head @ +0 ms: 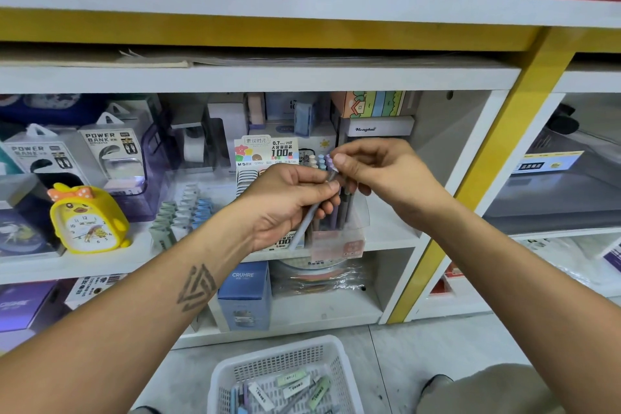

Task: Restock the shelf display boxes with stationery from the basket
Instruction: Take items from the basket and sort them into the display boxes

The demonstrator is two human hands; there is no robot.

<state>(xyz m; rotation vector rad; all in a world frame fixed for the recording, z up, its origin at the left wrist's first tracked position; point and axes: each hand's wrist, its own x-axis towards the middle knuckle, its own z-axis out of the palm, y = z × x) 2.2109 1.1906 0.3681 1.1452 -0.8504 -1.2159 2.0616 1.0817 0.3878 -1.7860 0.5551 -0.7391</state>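
Observation:
My left hand (289, 202) grips a pale blue-grey mechanical pencil (305, 223) that slants down past my palm, in front of the shelf. The pencil's top end is pinched between thumb and finger of my right hand (373, 171). Directly behind both hands stands a clear display box (339, 228) with several pastel pencils upright in it. On the floor below sits the white plastic basket (232, 376), holding several pencils and small green and white eraser packs.
Left on the same shelf are rows of pastel clips (181, 212), a yellow duck alarm clock (89, 218) and power bank packs (114, 155). A blue CRUHRE box (245, 296) stands on the shelf below. A yellow upright post (487, 171) is at the right.

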